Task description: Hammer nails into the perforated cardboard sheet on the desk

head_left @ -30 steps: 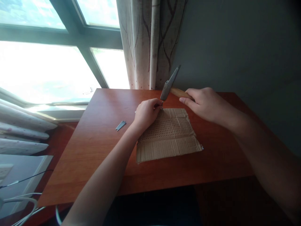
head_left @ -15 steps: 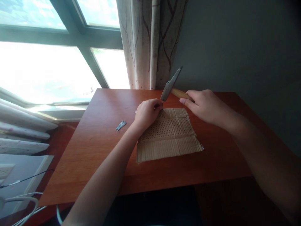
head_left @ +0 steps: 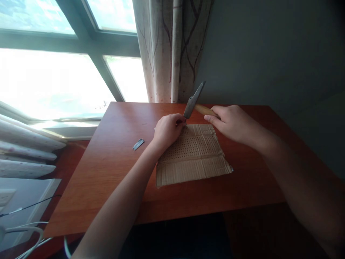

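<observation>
My right hand (head_left: 229, 120) is wrapped round the wooden handle of a hammer (head_left: 191, 104). The lower end of its metal head is at a thin nail (head_left: 185, 121), mostly hidden by fingers. My left hand (head_left: 169, 127) pinches that nail upright over the far edge of a piece of brown cardboard (head_left: 192, 166). Rows of small holes cover the cardboard's middle. Left of my left hand, a small bundle of several loose nails (head_left: 138, 144) lies on the table.
The reddish-brown wooden table (head_left: 107, 169) bears all this. A window (head_left: 43, 82) and a patterned curtain (head_left: 161, 54) stand behind it, with a grey wall (head_left: 269, 54) to the right. White cables (head_left: 29, 230) hang by the table's left front corner.
The hammer has come down slightly and to the left, so its head now meets the top of the nail. My left hand, the cardboard and the loose nails stay in place.
</observation>
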A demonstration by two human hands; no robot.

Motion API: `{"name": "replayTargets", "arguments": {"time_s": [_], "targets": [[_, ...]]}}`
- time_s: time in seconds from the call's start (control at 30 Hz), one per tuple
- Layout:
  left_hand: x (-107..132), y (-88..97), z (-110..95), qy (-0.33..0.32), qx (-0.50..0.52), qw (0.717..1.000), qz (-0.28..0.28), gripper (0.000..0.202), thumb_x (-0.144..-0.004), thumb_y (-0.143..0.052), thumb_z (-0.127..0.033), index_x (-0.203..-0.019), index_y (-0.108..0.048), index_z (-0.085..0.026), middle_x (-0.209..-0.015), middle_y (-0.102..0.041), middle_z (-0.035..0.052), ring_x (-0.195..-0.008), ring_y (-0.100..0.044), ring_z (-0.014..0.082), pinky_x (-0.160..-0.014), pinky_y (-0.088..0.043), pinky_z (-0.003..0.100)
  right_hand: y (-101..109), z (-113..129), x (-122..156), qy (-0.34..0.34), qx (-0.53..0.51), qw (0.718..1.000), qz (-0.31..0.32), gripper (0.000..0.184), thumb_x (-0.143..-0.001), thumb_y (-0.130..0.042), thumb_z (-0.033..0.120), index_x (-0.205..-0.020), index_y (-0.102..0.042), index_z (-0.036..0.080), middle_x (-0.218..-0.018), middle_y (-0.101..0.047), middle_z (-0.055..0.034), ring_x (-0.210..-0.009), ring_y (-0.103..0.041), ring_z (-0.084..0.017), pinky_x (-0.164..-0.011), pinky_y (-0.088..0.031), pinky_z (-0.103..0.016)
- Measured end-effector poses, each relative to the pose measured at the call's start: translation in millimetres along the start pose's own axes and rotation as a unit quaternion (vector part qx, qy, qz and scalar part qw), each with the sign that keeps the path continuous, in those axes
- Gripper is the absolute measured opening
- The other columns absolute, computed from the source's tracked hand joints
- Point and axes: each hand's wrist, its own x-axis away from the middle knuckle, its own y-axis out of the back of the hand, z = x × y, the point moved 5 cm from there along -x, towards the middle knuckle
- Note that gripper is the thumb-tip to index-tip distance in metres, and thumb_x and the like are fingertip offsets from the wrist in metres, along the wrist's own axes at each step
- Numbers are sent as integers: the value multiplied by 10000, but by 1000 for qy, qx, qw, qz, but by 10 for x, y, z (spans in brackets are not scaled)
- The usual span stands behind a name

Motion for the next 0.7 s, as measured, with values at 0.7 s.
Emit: {"name": "replayTargets", "arguments": {"time_s": [0.7], "targets": [[-2, -1, -15, -6, -2, 1000, -1, 141, -849, -622, -200, -922, -740, -221, -938, -780, 50, -849, -706, 213, -739, -511, 316, -7, -11, 16, -7, -2, 1000, -29, 283, -966, -503, 365, -721, -498, 223, -615, -557, -19, -549, -472, -159, -565, -284, -315]]}}
